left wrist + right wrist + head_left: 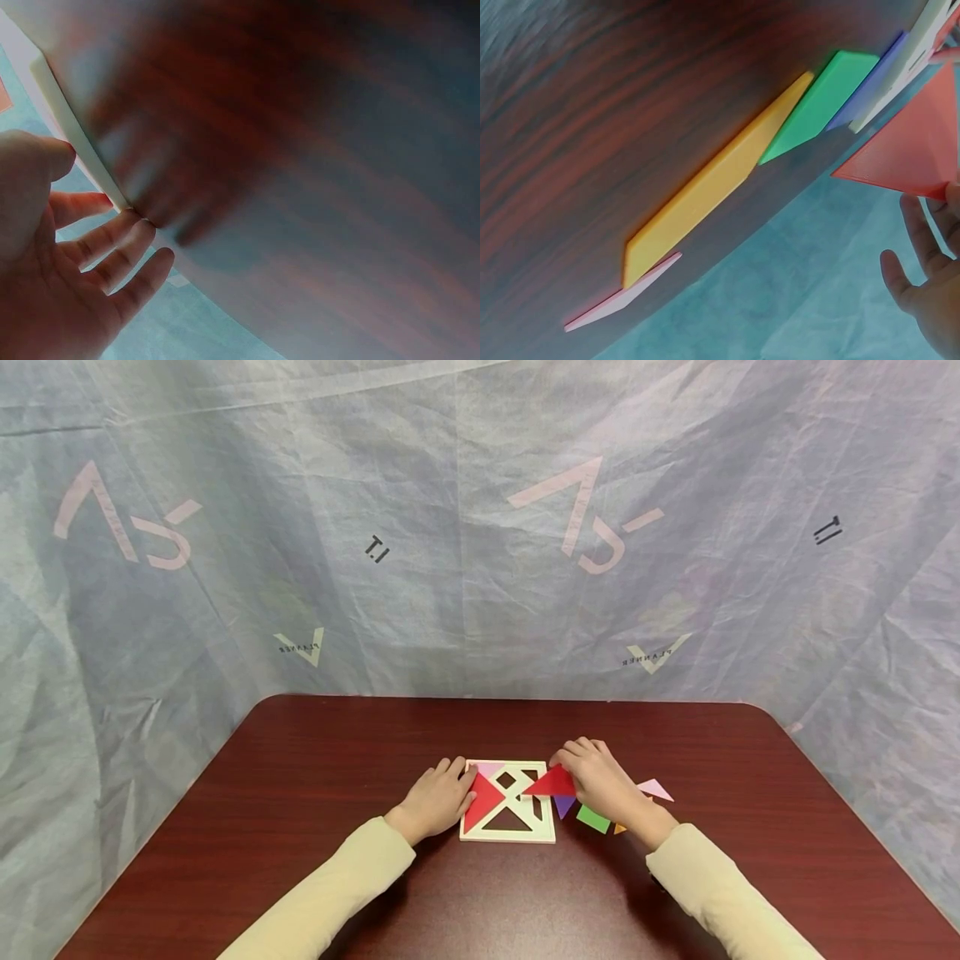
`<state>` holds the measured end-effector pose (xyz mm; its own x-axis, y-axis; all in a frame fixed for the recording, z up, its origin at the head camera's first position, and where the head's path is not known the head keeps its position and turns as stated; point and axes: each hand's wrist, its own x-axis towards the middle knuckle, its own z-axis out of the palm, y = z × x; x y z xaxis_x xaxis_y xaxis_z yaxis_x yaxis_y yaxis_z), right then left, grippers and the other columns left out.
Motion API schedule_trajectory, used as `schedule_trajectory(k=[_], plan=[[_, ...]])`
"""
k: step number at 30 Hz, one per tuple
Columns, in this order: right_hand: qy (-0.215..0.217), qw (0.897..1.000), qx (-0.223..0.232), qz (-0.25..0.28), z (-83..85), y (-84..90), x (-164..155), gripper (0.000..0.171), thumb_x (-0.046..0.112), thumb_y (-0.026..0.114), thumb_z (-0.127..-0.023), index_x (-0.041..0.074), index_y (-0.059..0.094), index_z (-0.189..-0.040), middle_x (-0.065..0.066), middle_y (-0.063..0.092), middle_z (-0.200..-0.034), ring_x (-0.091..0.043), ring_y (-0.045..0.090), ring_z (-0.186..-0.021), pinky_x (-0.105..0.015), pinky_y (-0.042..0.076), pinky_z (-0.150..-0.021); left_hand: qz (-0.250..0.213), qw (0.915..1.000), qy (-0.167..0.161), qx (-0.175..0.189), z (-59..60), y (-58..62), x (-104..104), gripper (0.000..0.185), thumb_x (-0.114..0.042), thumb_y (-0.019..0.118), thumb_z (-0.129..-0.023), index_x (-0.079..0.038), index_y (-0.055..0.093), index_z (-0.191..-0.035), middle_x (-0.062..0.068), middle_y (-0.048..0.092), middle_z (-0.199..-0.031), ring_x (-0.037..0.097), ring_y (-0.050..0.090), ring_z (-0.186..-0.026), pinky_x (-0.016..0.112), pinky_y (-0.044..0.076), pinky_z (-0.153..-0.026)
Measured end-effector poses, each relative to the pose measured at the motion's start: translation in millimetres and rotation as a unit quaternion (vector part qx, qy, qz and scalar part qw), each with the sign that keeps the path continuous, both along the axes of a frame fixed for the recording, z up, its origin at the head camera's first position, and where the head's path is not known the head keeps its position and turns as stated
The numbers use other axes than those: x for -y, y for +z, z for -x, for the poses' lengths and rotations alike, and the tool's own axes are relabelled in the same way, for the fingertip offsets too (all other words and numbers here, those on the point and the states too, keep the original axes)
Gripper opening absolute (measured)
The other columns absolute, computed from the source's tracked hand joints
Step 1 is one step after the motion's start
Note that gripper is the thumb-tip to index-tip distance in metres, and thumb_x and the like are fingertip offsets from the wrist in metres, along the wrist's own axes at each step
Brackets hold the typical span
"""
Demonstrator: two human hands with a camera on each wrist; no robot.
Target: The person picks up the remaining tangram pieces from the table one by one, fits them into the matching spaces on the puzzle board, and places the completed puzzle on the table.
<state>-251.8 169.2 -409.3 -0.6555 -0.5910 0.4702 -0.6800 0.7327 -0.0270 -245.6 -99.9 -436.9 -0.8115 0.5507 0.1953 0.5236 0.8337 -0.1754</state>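
**Head view: two hands at a tangram frame near the table's front**

The white puzzle frame [508,837] lies flat on the dark wooden table [300,760]. The left hand [438,797] rests with straight, relaxed fingers against the frame's left edge, beside a red triangle [483,797] seated inside. The right hand [603,781] pinches a second red triangle [552,783] above the frame's right side, tilted off the surface. Just right of the frame lie a purple piece [564,806], a green piece [593,818], an orange piece [712,187] and a pink triangle [655,789]. Bare tabletop stretches wide to the left, right and far edge.
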Motion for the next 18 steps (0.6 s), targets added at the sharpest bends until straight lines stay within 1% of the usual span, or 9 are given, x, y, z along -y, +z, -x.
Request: schedule_trajectory(k=[7,14,18], plan=[[0.011,1.000,-0.009,0.008,-5.1,0.4,12,0.027,-0.009,0.057,-0.074,0.013,0.065,-0.088,0.002,0.062,-0.088,-0.017,0.053,-0.085,-0.042,0.040,-0.083,-0.002,1.0000,0.000,-0.001,0.4,-0.1,1,0.042,-0.034,0.049,-0.093,-0.009,0.055,-0.125,0.011,0.052,-0.115,0.025,0.052,-0.097,0.037,0.048,-0.078],[0.028,0.999,0.011,0.012,-9.8,1.6,22,0.028,-0.009,0.056,-0.076,0.013,0.065,-0.090,0.002,0.061,-0.088,-0.016,0.052,-0.084,-0.042,0.040,-0.085,-0.001,1.0000,-0.001,0.000,0.7,0.3,1,0.041,-0.034,0.049,-0.092,-0.009,0.055,-0.124,0.011,0.052,-0.114,0.024,0.052,-0.097,0.037,0.048,-0.077],[0.035,0.999,0.020,0.010,-12.1,1.3,27,0.029,-0.009,0.055,-0.076,0.012,0.066,-0.092,0.002,0.062,-0.090,-0.016,0.052,-0.086,-0.041,0.040,-0.084,0.000,1.0000,-0.001,0.003,0.6,1.2,1,0.042,-0.034,0.049,-0.093,-0.009,0.055,-0.125,0.011,0.052,-0.115,0.025,0.051,-0.098,0.037,0.048,-0.077]])
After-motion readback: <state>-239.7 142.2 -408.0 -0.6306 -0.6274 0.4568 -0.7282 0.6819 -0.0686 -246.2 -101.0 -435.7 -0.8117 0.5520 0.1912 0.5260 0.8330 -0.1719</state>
